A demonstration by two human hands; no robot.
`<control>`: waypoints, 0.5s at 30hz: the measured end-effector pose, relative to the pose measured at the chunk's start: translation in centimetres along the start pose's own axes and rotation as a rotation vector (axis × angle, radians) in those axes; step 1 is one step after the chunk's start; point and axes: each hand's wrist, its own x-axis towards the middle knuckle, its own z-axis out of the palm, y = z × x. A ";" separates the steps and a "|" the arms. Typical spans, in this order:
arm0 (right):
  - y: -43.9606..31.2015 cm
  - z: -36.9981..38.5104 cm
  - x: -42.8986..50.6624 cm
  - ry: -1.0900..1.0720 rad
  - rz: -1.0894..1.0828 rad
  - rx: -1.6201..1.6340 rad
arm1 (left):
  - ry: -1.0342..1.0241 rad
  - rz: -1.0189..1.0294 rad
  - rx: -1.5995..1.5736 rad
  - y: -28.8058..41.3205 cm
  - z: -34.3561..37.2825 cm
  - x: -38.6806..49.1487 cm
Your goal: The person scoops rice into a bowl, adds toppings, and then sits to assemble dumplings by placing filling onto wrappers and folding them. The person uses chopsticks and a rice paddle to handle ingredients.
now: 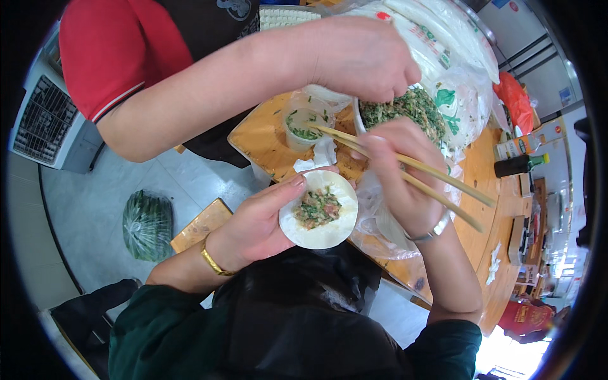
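On the palm and fingers of my left hand (pixel 259 216) lies a round dumpling wrapper (pixel 319 236), its edge under my thumb. A mound of minced filling with chopped greens (pixel 317 209) sits in the middle of it. My right hand (pixel 403 166) grips a pair of wooden chopsticks (pixel 427 167). Their tips reach into a clear plastic cup (pixel 300 142) that holds liquid and bits of green. Behind my right hand stands a bowl (pixel 359 118) filled with green filling (pixel 403 111); part of its rim is hidden.
A co-worker's arm (pixel 213 80) in a red sleeve crosses above the cup, the hand over the bowl. Plastic bags (pixel 460 104) crowd the wooden table (pixel 479 175). Bottles (pixel 517 165) stand at right. A bag of green vegetables (pixel 148 225) rests on the floor beside a wooden stool (pixel 202 225).
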 end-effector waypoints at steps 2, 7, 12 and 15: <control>0.0 1.2 1.4 -0.103 0.001 -0.061 | 0.002 0.001 -0.009 0.2 -0.1 0.0; -0.7 -0.4 0.5 0.016 0.110 0.068 | 0.008 0.016 -0.025 1.1 -0.6 0.2; -2.5 -2.7 -5.0 0.057 0.021 0.110 | 0.027 -0.014 -0.018 0.9 0.4 0.7; -2.7 -2.7 -5.7 -0.110 -0.216 0.049 | 0.082 -0.028 0.008 0.4 1.5 1.2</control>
